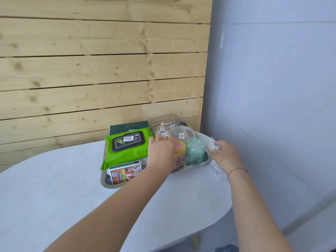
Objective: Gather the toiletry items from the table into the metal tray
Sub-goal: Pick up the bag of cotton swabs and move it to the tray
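Metal tray (106, 179) sits pretty packed on the counter (54, 179), right under both hands. The left hand (161, 151) reaches across it and grips a small clear jar (162, 133) at its fingertips. The right hand (224, 155) pinches a bag of cotton swabs (211, 144) just off the tray's right edge. A green wipes pack (125, 150) lies left of the left hand.

There is one metal tray (107, 184), one wipes pack (125, 153), two boxes (127, 127) (125, 172), one small jar (162, 133), two clear tubs (164, 120) (183, 133), one green swab cup (195, 151) and one swab bag (211, 145).
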A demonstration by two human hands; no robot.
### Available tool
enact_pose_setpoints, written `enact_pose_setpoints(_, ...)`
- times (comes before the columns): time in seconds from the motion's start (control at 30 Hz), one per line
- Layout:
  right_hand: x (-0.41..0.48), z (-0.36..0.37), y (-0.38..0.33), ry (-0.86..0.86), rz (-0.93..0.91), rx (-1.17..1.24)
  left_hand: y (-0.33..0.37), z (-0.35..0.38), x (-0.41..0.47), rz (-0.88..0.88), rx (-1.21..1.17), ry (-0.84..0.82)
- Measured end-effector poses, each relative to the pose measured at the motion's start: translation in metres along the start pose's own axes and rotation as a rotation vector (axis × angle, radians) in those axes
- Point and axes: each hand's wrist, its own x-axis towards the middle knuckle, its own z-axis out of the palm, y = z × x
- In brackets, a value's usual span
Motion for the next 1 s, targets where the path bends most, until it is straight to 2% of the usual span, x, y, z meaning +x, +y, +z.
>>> enact_pose_setpoints(0.13, 0.002, 0.002, 0.003, -0.017, 0.019, -0.004, 0.007, 0.001, 0.009, 0.010, -0.160, -0.041)
enact_pose_setpoints(0.3, 0.008, 0.002, 0.009, 0.025, 0.076, -0.097, 0.008, 0.013, 0.005, -0.014, -0.244, -0.103)
enact_pose_setpoints(0.57, 0.008, 0.008, 0.016, -0.031, 0.089, -0.038, 0.008, 0.017, -0.003, 0.012, -0.301, 0.027)
enact_pose_setpoints(0.77, 0.008, 0.002, 0.025, 0.037, 0.042, 0.013, 0.015, 0.005, -0.019, 0.146, -0.286, 0.263)
enact_pose_setpoints(0.9, -0.001, -0.017, 0.029, 0.123, 0.019, 0.090, 0.026, 0.000, -0.038, 0.144, -0.569, 0.212)
enact_pose_setpoints(0.97, -0.012, -0.034, 0.024, 0.160, -0.065, 0.134, 0.034, -0.008, -0.048, -0.021, -0.856, 0.058)
enact_pose_setpoints(1.0, -0.020, -0.043, 0.017, 0.163, -0.124, 0.179, 0.038, -0.014, -0.051, -0.124, -1.041, -0.086)
